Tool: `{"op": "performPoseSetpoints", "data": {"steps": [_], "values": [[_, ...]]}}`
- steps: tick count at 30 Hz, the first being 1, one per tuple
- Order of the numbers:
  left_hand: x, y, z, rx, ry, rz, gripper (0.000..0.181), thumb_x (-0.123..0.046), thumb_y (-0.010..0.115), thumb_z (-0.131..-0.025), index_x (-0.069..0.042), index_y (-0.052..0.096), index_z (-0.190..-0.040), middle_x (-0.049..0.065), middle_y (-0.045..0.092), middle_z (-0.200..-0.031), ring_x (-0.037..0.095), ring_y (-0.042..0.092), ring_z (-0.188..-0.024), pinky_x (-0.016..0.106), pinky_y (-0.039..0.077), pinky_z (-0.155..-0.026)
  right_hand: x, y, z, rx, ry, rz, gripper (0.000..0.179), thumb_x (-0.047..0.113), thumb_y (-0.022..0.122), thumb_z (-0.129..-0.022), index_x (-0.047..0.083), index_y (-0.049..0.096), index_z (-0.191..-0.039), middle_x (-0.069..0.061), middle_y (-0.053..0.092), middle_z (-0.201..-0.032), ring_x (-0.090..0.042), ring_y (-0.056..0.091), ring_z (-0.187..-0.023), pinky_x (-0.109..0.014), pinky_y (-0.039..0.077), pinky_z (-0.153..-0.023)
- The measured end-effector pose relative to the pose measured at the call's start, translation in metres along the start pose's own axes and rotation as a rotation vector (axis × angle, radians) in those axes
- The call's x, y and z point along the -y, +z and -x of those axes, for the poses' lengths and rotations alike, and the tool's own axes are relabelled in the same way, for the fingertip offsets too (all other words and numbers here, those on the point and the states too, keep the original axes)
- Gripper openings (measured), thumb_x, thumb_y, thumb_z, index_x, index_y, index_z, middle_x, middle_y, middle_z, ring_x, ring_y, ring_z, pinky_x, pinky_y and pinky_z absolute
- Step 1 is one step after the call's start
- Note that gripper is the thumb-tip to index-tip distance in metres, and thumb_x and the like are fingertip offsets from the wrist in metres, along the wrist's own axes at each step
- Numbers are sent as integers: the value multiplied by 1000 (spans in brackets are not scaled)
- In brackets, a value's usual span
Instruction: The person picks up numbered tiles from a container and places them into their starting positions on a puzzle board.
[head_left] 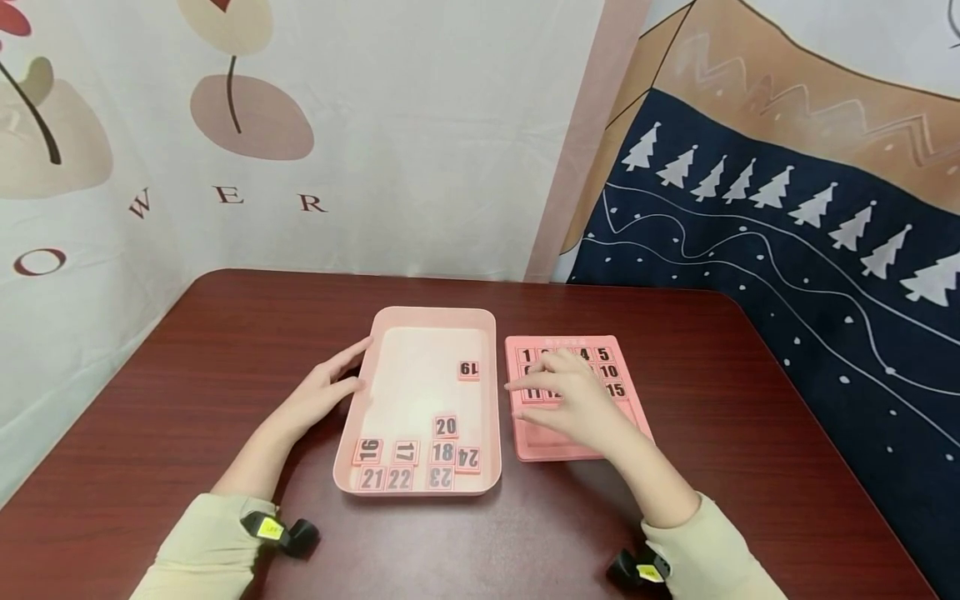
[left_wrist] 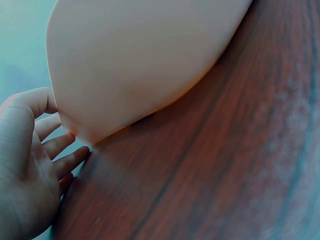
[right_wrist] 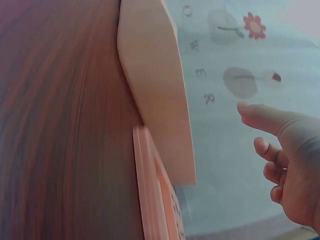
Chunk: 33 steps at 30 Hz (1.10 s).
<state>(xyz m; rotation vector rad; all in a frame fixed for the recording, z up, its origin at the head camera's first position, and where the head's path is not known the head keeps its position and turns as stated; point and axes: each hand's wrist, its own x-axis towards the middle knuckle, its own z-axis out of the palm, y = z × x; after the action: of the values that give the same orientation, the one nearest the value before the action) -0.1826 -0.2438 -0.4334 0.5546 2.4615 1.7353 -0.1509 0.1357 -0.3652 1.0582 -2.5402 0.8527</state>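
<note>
A pale pink tray (head_left: 412,367) lies on the table with several numbered tiles in it, most gathered at its near end. The 19 tile (head_left: 468,370) lies alone near the right wall; the 20 tile (head_left: 446,427) sits just above the 18. Fingers of my left hand (head_left: 318,400) touch the tray's left side, thumb and fingers fairly straight. Over the pink number board (head_left: 551,443), my right hand (head_left: 573,400) hovers with fingers loosely bent and nothing between them. Tiles from 1 to 15 fill the board's upper rows, partly hidden by that hand.
The dark red wooden table (head_left: 247,333) extends around both the tray and the board, which stand side by side with a narrow gap. Behind the table hang a white printed cloth (head_left: 435,167) and a navy cloth with white trees (head_left: 750,233).
</note>
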Motion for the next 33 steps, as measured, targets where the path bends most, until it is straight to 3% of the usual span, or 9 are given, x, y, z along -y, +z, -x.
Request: {"op": "performPoseSetpoints", "data": {"steps": [8, 14, 22, 33], "values": [[0, 0, 0, 0, -4, 1, 62, -3, 54, -93, -4, 30, -150, 25, 35, -146, 36, 32, -132, 13, 32, -92, 28, 27, -20, 76, -108, -29, 30, 23, 84, -73, 18, 77, -102, 8, 57, -91, -11, 44, -85, -31, 36, -75], [1, 0, 0, 5, 1, -7, 62, -3, 55, -94, -4, 30, -150, 25, 35, -146, 36, 33, -131, 13, 32, -92, 42, 48, -37, 153, -207, -57, 28, 27, 80, -78, 20, 76, -105, 8, 56, -91, -9, 45, -88, -29, 36, -83], [3, -1, 0, -5, 5, -32, 62, -1, 55, -91, -4, 31, -150, 26, 37, -145, 37, 36, -130, 14, 35, -89, 48, 74, -68, 373, -295, -84, 33, 26, 75, -82, 24, 72, -115, 5, 60, -95, -6, 44, -89, -22, 33, -82], [3, -1, -1, -2, 31, -23, 64, 1, 54, -90, -3, 31, -149, 27, 40, -142, 38, 37, -129, 14, 33, -92, 56, 104, -105, 631, -345, 3, 39, 33, 75, -83, 30, 69, -121, 10, 59, -100, -2, 44, -93, -15, 31, -85]]}}
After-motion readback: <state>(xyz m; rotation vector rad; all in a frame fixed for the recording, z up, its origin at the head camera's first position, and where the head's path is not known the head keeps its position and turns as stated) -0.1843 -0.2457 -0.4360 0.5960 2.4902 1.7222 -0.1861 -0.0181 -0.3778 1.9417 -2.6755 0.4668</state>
